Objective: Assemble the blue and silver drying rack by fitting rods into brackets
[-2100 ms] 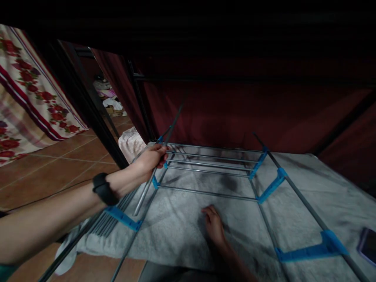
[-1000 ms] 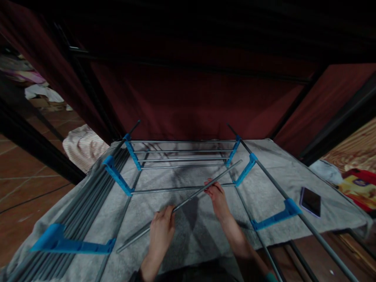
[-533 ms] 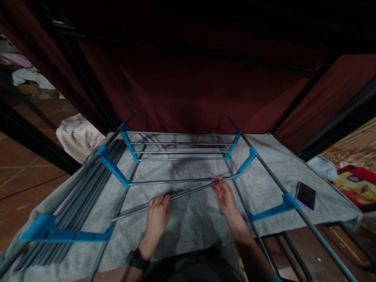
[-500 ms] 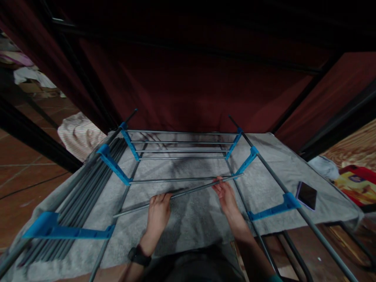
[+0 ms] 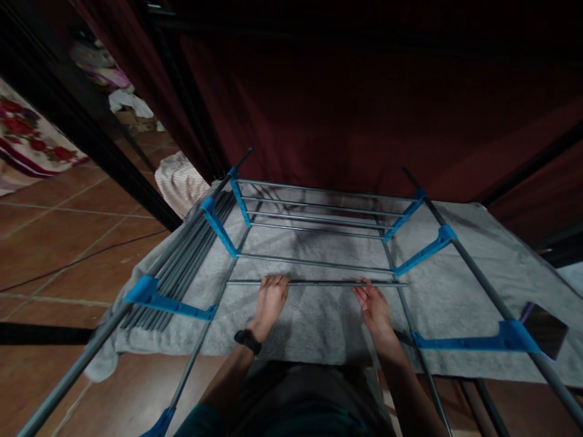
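A loose grey metal tube [image 5: 321, 283] lies crosswise between my hands, nearly parallel to the rods beyond it. Near its left part, my left hand [image 5: 272, 298] is wrapped over it, wearing a dark wristband. Toward its right end my right hand [image 5: 374, 306] holds it with the fingertips. Around both hands stands a rack frame of long grey side tubes [image 5: 480, 276] and blue plastic brackets [image 5: 423, 250]. Several rods [image 5: 314, 263] span the brackets at the far end. The tube's right end reaches the inner right side tube, below a blue bracket.
More grey tubes [image 5: 182, 267] lie bundled on the left of the grey cloth [image 5: 314, 328]. A phone [image 5: 544, 331] rests at the right, partly behind a bracket. Dark red curtains [image 5: 319, 121] hang behind, and a striped cloth [image 5: 180, 182] lies on the tiled floor [image 5: 77, 243].
The tube has turned from a slant to nearly level across the frame, with both hands still on it. My view has shifted left, showing more tiled floor and a flowered cloth.
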`<control>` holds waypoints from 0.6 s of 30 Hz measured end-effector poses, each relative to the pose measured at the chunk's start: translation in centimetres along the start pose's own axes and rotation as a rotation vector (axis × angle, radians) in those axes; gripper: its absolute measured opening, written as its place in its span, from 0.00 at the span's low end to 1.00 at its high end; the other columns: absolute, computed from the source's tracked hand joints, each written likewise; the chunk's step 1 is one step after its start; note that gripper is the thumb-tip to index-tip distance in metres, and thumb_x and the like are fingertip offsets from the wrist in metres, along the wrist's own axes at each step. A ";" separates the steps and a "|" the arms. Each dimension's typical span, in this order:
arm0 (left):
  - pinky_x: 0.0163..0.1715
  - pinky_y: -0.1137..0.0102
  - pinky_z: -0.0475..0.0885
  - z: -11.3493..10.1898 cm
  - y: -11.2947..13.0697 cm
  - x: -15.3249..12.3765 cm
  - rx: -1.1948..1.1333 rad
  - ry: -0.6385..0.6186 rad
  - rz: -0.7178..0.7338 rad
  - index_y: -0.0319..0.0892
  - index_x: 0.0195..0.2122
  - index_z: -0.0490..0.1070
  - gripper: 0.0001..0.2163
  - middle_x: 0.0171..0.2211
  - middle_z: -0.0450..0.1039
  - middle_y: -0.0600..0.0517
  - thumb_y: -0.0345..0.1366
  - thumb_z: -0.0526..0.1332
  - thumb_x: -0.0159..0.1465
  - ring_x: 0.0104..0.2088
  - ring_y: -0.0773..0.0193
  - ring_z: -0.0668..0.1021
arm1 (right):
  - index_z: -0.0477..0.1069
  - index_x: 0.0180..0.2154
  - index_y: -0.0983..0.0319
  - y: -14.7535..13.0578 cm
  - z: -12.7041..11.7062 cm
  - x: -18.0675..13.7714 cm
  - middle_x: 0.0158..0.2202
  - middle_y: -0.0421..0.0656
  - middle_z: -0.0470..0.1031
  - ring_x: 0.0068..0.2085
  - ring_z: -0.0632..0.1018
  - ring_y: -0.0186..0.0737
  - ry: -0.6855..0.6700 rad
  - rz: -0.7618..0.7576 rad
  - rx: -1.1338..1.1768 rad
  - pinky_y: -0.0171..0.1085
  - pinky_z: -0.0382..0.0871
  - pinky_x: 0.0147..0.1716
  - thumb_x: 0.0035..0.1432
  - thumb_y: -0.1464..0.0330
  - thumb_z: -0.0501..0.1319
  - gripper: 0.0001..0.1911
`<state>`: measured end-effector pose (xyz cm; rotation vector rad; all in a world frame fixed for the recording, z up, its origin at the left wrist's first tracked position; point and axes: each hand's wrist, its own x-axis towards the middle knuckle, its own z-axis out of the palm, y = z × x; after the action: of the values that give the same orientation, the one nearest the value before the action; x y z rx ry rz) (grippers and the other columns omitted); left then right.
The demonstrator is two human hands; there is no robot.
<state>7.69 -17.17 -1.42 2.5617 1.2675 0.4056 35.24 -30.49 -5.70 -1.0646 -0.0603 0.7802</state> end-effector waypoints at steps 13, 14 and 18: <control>0.55 0.54 0.64 0.6 -1.7 0.1 -0.003 0.093 -0.030 0.43 0.48 0.79 0.13 0.44 0.80 0.43 0.29 0.54 0.70 0.48 0.49 0.77 | 0.77 0.35 0.59 0.5 0.5 0.1 0.36 0.38 0.81 0.36 0.82 0.35 0.009 0.063 0.003 0.36 0.82 0.43 0.47 0.66 0.74 0.12; 0.56 0.54 0.64 0.6 -2.0 -0.1 -0.001 0.102 -0.041 0.43 0.48 0.79 0.13 0.44 0.80 0.43 0.29 0.55 0.70 0.48 0.49 0.77 | 0.77 0.35 0.59 0.5 0.4 0.2 0.36 0.38 0.81 0.37 0.82 0.34 0.010 0.068 -0.003 0.36 0.82 0.43 0.48 0.65 0.74 0.12; 0.59 0.54 0.62 0.3 -3.1 -0.6 0.000 0.148 -0.091 0.43 0.47 0.79 0.13 0.43 0.79 0.44 0.29 0.55 0.70 0.48 0.51 0.76 | 0.77 0.37 0.59 0.5 -0.4 0.7 0.36 0.38 0.81 0.37 0.83 0.34 0.013 0.092 -0.022 0.35 0.82 0.43 0.50 0.65 0.72 0.11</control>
<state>5.20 -15.85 -2.88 2.5021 1.4276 0.5853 35.65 -30.25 -6.54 -1.0993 -0.0084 0.8570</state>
